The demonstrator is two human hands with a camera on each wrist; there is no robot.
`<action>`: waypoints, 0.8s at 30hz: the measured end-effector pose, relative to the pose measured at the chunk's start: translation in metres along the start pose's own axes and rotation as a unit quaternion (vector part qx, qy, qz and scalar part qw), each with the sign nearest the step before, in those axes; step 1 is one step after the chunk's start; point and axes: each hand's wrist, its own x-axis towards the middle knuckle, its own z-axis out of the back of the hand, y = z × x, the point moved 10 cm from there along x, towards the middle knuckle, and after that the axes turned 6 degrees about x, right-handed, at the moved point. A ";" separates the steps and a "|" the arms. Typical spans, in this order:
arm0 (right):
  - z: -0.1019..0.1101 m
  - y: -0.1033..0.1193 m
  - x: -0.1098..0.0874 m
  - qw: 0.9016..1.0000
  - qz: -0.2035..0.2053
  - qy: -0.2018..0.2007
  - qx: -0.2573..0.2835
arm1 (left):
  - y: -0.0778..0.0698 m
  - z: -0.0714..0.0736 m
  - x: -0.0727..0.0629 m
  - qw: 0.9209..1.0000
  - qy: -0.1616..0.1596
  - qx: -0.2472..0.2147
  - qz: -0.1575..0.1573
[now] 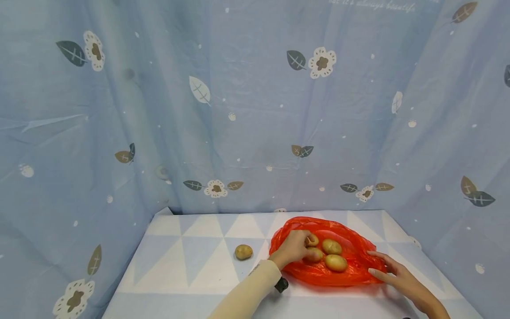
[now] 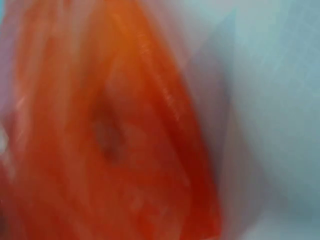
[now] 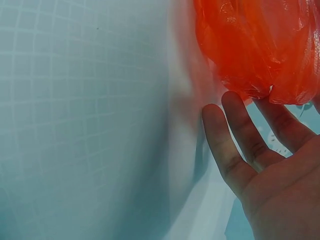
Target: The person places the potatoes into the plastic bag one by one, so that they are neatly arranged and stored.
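Note:
A red plastic bag (image 1: 358, 270) lies spread wide on the table, with several potatoes inside. My left hand (image 1: 294, 246) reaches over its left rim, fingertips curled at a potato (image 1: 312, 240) partly hidden by them. Just below, another potato (image 1: 314, 254) lies against the hand. Two more potatoes, an upper one (image 1: 331, 247) and a lower one (image 1: 336, 263), sit farther right. My right hand (image 1: 394, 274) touches the bag's right side, fingers spread and fairly straight. Seen from the right wrist, that hand (image 3: 270, 165) has a fingertip behind the bag (image 3: 255, 55). The left wrist view is blurred red plastic (image 2: 125, 175).
A single potato (image 1: 243, 251) rests on the table left of the bag. The table (image 1: 159, 274) has a pale triangle pattern. Blue curtain (image 1: 255, 110) with flowers and leaves hangs behind and along both sides. A small black object (image 1: 281, 284) shows beside the left wrist.

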 end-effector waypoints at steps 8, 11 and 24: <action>0.000 0.000 0.002 1.000 -0.001 -0.001 0.003 | -0.016 0.025 -0.011 0.997 0.007 -0.058 -0.059; 0.001 0.000 0.003 1.000 0.002 -0.005 0.004 | -0.019 0.035 -0.015 0.995 0.008 -0.063 -0.078; 0.001 0.001 0.001 1.000 0.005 -0.001 0.013 | 0.014 0.087 -0.048 0.996 0.005 -0.046 -0.081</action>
